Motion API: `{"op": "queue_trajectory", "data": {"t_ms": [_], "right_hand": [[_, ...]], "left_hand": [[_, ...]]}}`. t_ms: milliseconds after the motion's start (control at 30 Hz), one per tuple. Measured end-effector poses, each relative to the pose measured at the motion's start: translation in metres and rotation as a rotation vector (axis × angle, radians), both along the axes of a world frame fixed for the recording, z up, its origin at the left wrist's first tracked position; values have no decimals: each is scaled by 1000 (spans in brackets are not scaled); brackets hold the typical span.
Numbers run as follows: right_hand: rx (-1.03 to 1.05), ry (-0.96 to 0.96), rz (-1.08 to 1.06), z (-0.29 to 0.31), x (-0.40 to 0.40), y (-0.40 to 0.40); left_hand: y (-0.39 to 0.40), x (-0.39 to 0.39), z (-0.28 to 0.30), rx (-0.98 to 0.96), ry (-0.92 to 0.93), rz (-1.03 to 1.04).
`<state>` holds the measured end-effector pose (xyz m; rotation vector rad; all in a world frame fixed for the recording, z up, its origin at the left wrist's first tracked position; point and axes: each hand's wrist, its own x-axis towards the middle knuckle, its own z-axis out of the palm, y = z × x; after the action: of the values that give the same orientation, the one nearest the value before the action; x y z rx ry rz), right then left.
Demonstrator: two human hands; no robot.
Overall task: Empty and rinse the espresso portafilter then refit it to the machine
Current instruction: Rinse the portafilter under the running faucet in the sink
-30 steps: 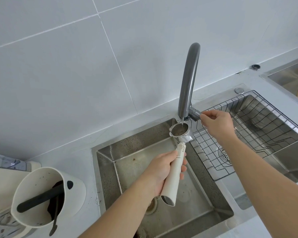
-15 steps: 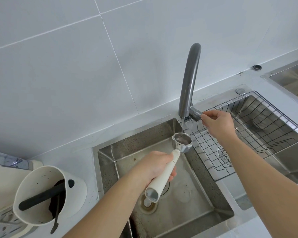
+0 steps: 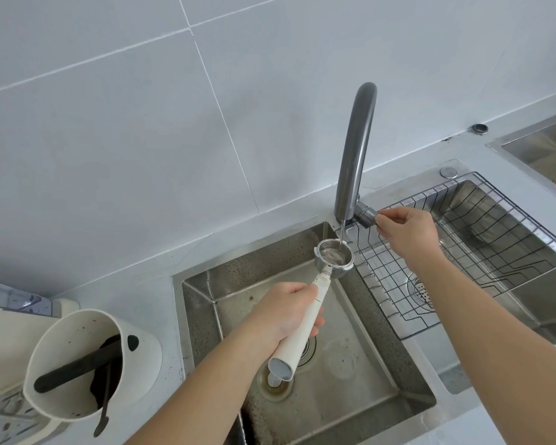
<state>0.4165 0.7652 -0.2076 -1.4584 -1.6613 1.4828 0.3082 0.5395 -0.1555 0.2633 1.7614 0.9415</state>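
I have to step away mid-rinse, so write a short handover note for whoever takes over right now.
Left hand: gripping the portafilter by its white handle, basket up over the left sink.
Right hand: on the tap lever.
A thin stream from the tap runs into the basket, which looks free of grounds. Knock box on the left holds the spent coffee.
Done: emptied; rinse under way.
Left: finish rinsing, shut the tap, refit to the machine.

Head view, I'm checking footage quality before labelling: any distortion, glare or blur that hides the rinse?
Head view: wide-angle bending curves the wall tile lines and the counter edge; light is soft and even, with only mild sheen on the sink steel; the portafilter basket under the thin stream from the faucet is sharp enough to read; left hand and right hand show no motion blur.
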Motion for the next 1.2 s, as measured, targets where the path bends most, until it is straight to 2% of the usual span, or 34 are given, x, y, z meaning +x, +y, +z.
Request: {"op": "queue_trajectory", "data": {"t_ms": [933, 1200], "right_hand": [[-38, 10, -49, -9, -2, 5], [-41, 14, -55, -11, -2, 6]], "left_hand": [[-6, 3, 1, 142, -43, 85], [-4, 2, -3, 178, -145, 154]]}}
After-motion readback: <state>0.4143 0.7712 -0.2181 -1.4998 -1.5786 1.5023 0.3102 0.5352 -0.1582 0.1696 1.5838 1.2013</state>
